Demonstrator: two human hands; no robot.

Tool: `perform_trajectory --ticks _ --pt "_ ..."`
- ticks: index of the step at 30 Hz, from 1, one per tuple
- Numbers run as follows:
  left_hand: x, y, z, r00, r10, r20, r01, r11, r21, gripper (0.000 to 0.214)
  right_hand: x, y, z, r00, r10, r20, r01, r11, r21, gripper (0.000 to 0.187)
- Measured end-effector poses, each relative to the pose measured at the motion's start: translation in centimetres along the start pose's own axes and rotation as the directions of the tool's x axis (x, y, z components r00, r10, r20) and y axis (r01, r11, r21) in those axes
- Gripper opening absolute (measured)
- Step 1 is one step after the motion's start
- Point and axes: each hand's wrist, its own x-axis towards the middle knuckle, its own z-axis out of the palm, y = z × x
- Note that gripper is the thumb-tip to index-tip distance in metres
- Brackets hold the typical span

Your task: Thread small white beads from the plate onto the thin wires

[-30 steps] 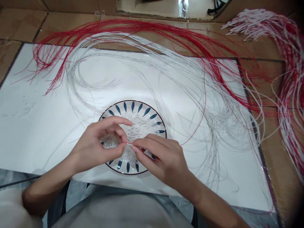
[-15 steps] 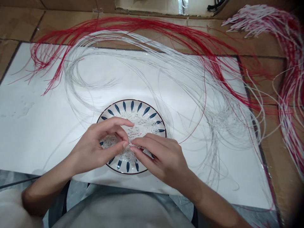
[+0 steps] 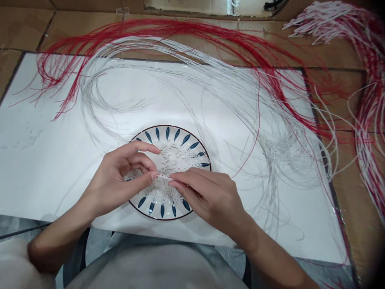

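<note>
Both my hands are over a round plate [image 3: 162,210] with a dark rim and blue leaf marks. Many tiny white bead-like pieces [image 3: 168,160] lie scattered on it. Between my fingertips runs a short thin strand [image 3: 164,177], white with red showing at its ends. My left hand [image 3: 120,176] pinches its left end between thumb and a finger, with the index finger raised apart. My right hand [image 3: 207,196] pinches the right end between thumb and index finger. Whether tiny pieces are threaded on the strand is too small to tell.
A bundle of long red strings [image 3: 180,27] arcs across the back, with white strings [image 3: 186,60] in front of it, tangled at right. A thick red-and-white bundle [image 3: 373,104] hangs along the right side. A white board [image 3: 45,168] lies on brown cardboard [image 3: 24,28].
My hands have moved slightly apart, the left one leftward and up. More of the strand now shows between my fingertips.
</note>
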Motion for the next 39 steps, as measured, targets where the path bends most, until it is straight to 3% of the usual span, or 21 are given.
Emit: perform_trajectory --ticks 10,16,21,27,39 --pt "0.12 -0.17 -0.22 1.0 -0.016 -0.002 0.016 0.998 -0.063 0.027 -0.02 0.16 -0.12 1.0 0.015 -0.002 -0.015 1.0 -0.011 0.012" --pt "-0.09 -0.12 0.01 0.998 -0.036 0.058 0.038 0.998 -0.045 0.03 -0.03 -0.04 0.21 1.0 0.01 -0.004 -0.01 1.0 0.001 0.022" --pt "-0.23 0.13 0.4 0.99 -0.048 0.132 0.05 0.999 -0.005 0.029 -0.12 -0.33 0.54 0.998 -0.03 0.046 0.03 1.0 0.001 0.014" --pt "-0.16 -0.04 0.21 0.997 -0.025 0.077 0.026 1.0 -0.016 0.029 -0.07 -0.3 0.14 0.999 0.003 0.039 -0.003 1.0 0.015 0.014" --pt "-0.23 -0.04 0.42 0.996 0.019 0.093 -0.021 1.0 0.021 0.04 0.02 -0.24 0.15 0.999 -0.011 0.031 0.01 0.999 0.034 0.016"
